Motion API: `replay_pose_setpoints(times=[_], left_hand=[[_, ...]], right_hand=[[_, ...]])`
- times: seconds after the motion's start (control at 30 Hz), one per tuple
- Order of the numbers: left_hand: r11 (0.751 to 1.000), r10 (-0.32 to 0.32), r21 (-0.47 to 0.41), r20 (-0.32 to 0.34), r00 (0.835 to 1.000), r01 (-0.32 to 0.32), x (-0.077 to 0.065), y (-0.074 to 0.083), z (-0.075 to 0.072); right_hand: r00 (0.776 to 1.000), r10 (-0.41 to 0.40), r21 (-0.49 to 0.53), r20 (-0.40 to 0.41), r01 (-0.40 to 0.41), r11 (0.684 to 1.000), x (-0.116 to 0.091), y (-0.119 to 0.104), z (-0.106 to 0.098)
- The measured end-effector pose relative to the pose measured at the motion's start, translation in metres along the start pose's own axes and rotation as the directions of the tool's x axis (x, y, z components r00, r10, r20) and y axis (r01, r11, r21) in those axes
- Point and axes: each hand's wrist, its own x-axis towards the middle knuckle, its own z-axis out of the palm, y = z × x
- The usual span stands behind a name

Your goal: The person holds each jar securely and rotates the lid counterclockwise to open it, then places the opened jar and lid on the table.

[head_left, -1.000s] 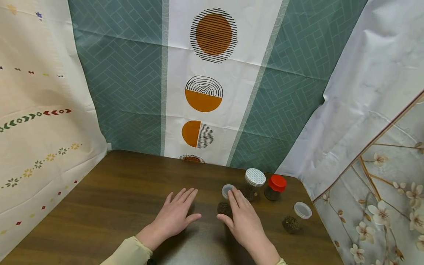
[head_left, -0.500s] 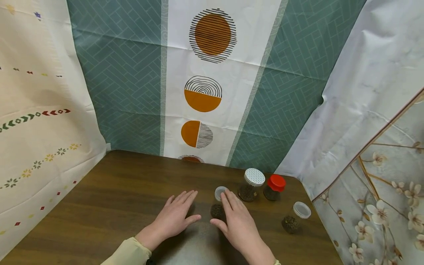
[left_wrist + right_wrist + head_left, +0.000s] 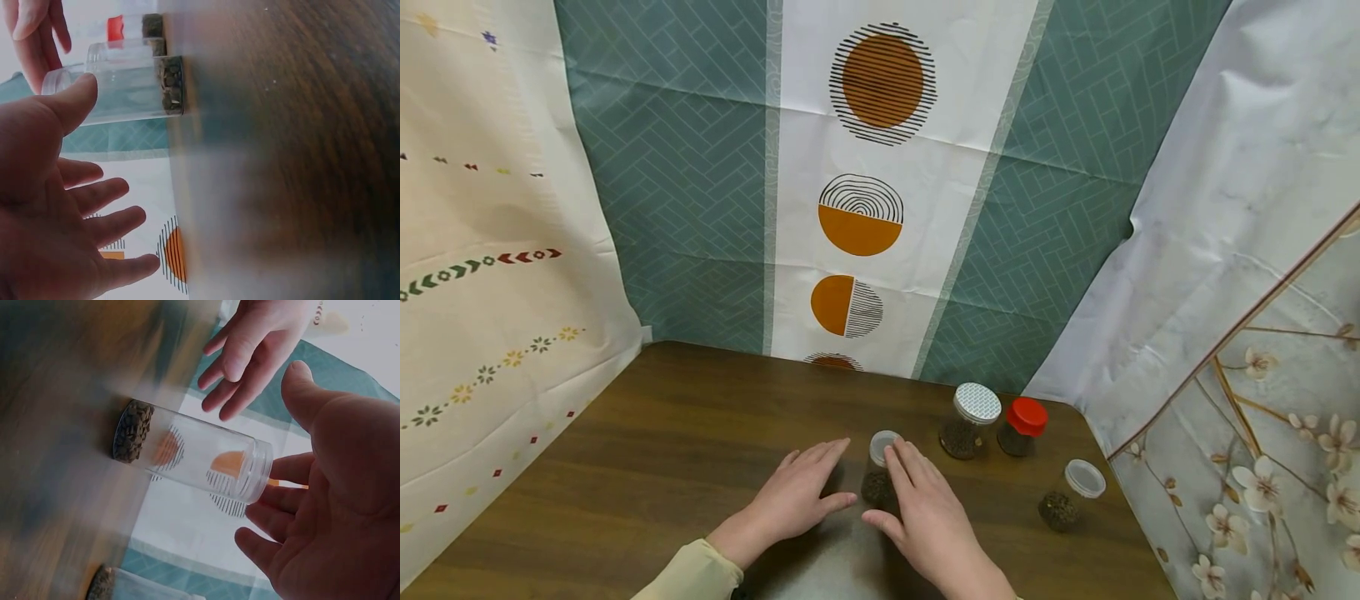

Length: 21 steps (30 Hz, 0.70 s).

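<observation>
A clear jar (image 3: 877,482) with a pale translucent lid stands upright on the wooden table, between my two hands. Dark brown bits fill its bottom part, as the same jar (image 3: 194,449) shows in the right wrist view. My right hand (image 3: 931,518) is at the jar's right side, fingers extended, fingertips at the lid end and seemingly touching it. To the left, my left hand (image 3: 792,496) is held palm inward with its fingers spread and loosely straight. It holds nothing, and a gap separates it from the jar.
Behind on the right stand a jar with a white patterned lid (image 3: 976,404) and a smaller jar with a red lid (image 3: 1027,417). Another clear-lidded jar (image 3: 1071,492) is near the right table edge. Patterned cloths hang around the table (image 3: 700,417) at the back and sides.
The jar has moved left and slightly nearer, together with my right hand, so it now stands closer to my left hand. The left hand has barely moved.
</observation>
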Motion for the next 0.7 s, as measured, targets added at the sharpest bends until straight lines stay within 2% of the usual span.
replay_pose_setpoints(times=[0.27,0.43,0.7], left_hand=[[0.999,-0.007,-0.052,0.007,1.0,0.007,0.001,-0.003,0.002],[0.997,-0.02,-0.075,0.019,1.0,0.021,0.002,-0.002,0.002],[0.995,-0.001,-0.1,0.017,1.0,0.003,0.003,-0.004,0.004]], right_hand=[[0.998,-0.024,0.042,0.057,0.021,0.999,-0.002,-0.007,-0.001],[0.997,-0.037,0.066,0.067,0.033,0.997,-0.002,-0.011,0.0],[0.997,-0.042,0.089,0.063,0.036,0.995,-0.002,-0.015,0.002]])
